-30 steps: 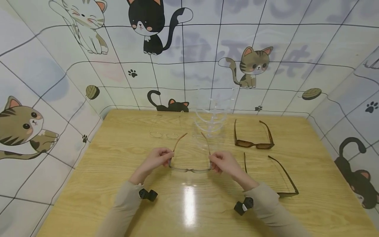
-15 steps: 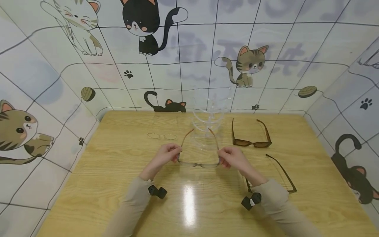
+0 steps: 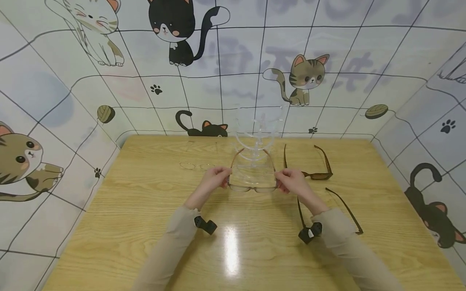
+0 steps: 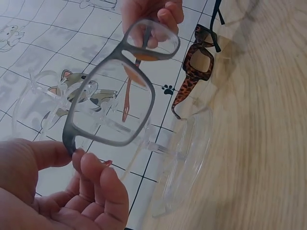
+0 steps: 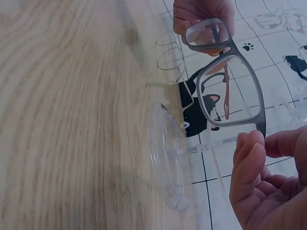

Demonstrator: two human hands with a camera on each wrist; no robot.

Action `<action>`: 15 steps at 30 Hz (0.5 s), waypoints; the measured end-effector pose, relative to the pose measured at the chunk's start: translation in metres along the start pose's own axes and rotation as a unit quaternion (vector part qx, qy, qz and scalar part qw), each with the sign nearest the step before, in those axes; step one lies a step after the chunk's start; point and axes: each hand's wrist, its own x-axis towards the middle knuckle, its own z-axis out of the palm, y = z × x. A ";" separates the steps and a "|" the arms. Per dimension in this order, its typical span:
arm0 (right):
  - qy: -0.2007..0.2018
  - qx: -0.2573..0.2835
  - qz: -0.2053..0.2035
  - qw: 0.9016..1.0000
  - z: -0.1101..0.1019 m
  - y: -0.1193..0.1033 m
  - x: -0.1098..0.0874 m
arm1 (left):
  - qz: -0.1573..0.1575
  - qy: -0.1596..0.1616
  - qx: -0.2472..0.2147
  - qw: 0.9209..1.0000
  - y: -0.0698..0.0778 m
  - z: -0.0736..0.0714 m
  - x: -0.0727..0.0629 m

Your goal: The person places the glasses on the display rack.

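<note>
Grey-framed eyeglasses (image 3: 253, 189) with orange-brown temples hang between my two hands, lenses toward me and temples pointing away. My left hand (image 3: 214, 178) pinches the left side near the hinge, thumb against fingers. On the opposite side my right hand (image 3: 292, 182) pinches the frame in the same way. Just beyond the glasses stands a clear display stand (image 3: 257, 141) with curved tiers; the temple tips overlap it in the head view. In the left wrist view the grey frame (image 4: 148, 111) is seen close, with the clear stand base (image 4: 184, 163) behind it.
Thin wire-rimmed glasses (image 3: 187, 166) lie left of the stand. Brown tortoiseshell sunglasses (image 3: 320, 176) lie to its right. Nearer, dark-framed glasses (image 3: 346, 206) are partly hidden under my right forearm. A cat-patterned wall (image 3: 240, 56) closes off the back of the wooden table (image 3: 120, 226).
Both hands have carried the grey eyeglasses forward and to the right, toward the clear stand. The grip on each side stays the same. The head view has shifted slightly.
</note>
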 end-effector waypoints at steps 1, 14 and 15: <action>0.006 0.003 0.001 1.000 -0.001 0.004 0.005 | 0.000 0.005 -0.004 1.000 0.001 0.002 0.002; 0.045 0.058 0.026 0.997 -0.012 0.009 0.042 | -0.019 0.056 -0.078 0.995 0.009 0.011 0.023; 0.047 0.061 0.031 0.997 -0.013 0.009 0.045 | -0.019 0.059 -0.084 0.995 0.009 0.012 0.024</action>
